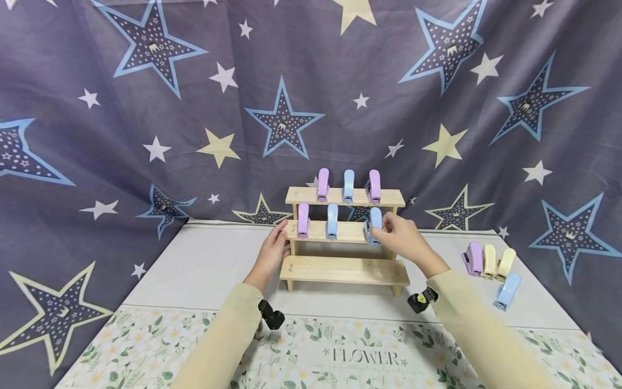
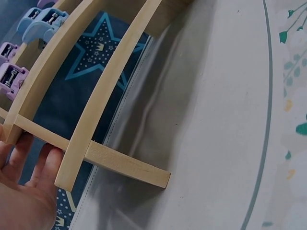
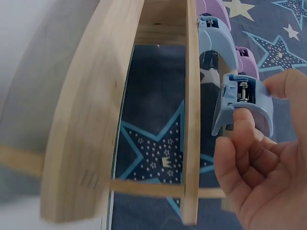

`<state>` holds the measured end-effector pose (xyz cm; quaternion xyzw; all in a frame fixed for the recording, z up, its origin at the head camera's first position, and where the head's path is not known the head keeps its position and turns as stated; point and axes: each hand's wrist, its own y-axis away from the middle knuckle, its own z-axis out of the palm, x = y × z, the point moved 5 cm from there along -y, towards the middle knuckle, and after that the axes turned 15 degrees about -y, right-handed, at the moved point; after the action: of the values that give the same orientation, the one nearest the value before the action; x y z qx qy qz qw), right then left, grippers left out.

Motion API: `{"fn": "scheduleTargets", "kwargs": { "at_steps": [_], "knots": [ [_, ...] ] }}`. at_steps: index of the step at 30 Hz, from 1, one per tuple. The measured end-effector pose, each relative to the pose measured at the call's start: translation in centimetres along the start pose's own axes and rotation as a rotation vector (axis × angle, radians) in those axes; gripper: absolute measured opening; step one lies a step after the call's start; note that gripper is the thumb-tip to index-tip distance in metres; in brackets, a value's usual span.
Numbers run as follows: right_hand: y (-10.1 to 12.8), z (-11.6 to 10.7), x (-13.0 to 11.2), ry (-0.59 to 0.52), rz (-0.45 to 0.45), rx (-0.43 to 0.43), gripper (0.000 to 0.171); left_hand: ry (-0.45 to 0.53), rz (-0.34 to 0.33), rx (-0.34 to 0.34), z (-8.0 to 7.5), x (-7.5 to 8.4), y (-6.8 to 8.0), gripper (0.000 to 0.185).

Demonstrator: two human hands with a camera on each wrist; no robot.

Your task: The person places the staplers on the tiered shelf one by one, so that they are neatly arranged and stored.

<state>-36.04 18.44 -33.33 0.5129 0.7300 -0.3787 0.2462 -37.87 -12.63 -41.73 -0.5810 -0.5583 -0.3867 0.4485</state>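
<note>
Nearest to us lies a mat [image 1: 340, 356] with flowers. Beyond it, on the table [image 1: 204, 270], stands a wooden rack [image 1: 345, 270] with three steps. Our left hand [image 1: 272, 251] rests on the left end of the middle step, fingers straight against the wood. Our right hand [image 1: 400, 237] pinches a blue clip [image 1: 374, 224] between thumb and fingers at the right end of the same step; the clip touches the step edge. On this step also sit a purple clip [image 1: 303, 220] and another blue one [image 1: 332, 220]. The top step carries three more clips [image 1: 347, 185]. To the right, on the table, lie four loose clips [image 1: 491, 267]. Behind hangs a star cloth [image 1: 146, 108].
</note>
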Motion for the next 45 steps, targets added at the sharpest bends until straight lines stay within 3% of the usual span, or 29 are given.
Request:
{"fn": "scheduleTargets", "kwargs": {
  "at_steps": [13, 33, 45],
  "knots": [
    [-2.4, 2.4, 0.3, -0.023, 0.033, -0.016, 0.028, 0.007, 0.005, -0.01, 0.0, -0.1, -0.1, 0.048],
    [-2.5, 2.8, 0.5, -0.057, 0.081, -0.025, 0.038, -0.015, -0.003, 0.002, -0.1, 0.1, -0.1, 0.047],
    [-2.5, 3.0, 0.9, -0.069, 0.063, -0.037, 0.037, -0.016, 0.006, 0.002, -0.1, -0.1, -0.1, 0.047]
  ]
}}
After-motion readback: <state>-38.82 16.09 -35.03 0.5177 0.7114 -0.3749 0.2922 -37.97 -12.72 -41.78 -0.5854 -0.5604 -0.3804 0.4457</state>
